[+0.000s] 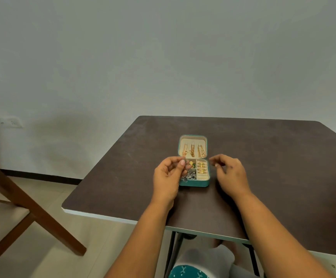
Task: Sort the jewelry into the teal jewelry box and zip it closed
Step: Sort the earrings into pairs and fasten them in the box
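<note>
The teal jewelry box point(194, 184) lies open in the middle of the dark table point(273, 167). Gold necklaces point(193, 150) hang in its cream lid. Several gold rings point(202, 168) fill the right slots, and silver pieces point(191, 175) lie in the lower left compartment. My left hand point(168, 177) pinches a dangling silver chain point(185, 169) over the box's left side. My right hand point(230, 171) hovers just right of the box, its fingers loosely curled with nothing in them.
A wooden chair point(22, 199) with a pale cushion stands on the floor at the left. The table's near edge point(102, 215) is white-trimmed, with black legs beneath it. A plain wall rises behind the table.
</note>
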